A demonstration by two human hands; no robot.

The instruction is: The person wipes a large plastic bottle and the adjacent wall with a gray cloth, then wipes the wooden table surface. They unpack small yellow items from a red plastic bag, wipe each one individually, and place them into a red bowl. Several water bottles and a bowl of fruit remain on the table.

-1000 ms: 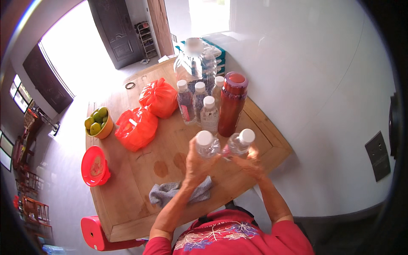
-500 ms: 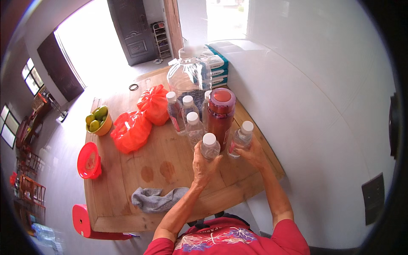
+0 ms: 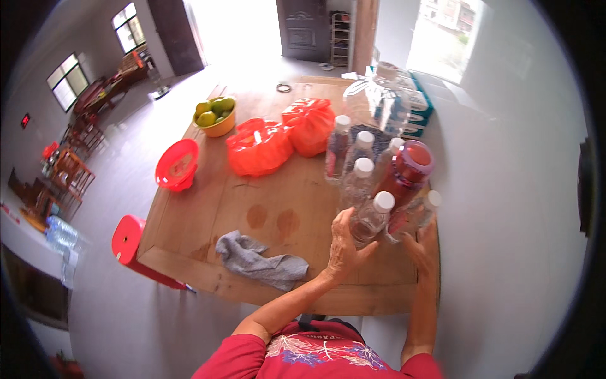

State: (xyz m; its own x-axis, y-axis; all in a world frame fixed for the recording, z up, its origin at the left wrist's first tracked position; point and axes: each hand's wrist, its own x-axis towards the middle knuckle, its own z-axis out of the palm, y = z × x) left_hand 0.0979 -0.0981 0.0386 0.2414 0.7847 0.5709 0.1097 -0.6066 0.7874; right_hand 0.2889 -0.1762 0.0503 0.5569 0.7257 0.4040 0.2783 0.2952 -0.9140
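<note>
My left hand [image 3: 344, 249] is wrapped around a small clear bottle with a white cap [image 3: 372, 218], fingers curled on its side, near the right end of the wooden table [image 3: 208, 215]. My right hand [image 3: 421, 247] sits spread under a second white-capped bottle [image 3: 418, 213]; whether the fingers close on it I cannot tell — the bottle hides them.

Risk noted: both bottles stand tight against the tall red-lidded jar [image 3: 404, 174]. A sideways nudge could tip that jar, and three more small bottles [image 3: 356, 158] crowd just behind it, so one fall may topple the lot. The second bottle is also close to the table's right edge and could slide off if my palm slips.

Surroundings: a large clear water jug [image 3: 375, 104] behind the bottles, two orange plastic bags [image 3: 278, 139] to the left, a yellow bowl of green fruit [image 3: 216, 115], a red basket [image 3: 177, 164] at the left edge, a grey cloth [image 3: 259, 260] near the front — well apart from my hands.
</note>
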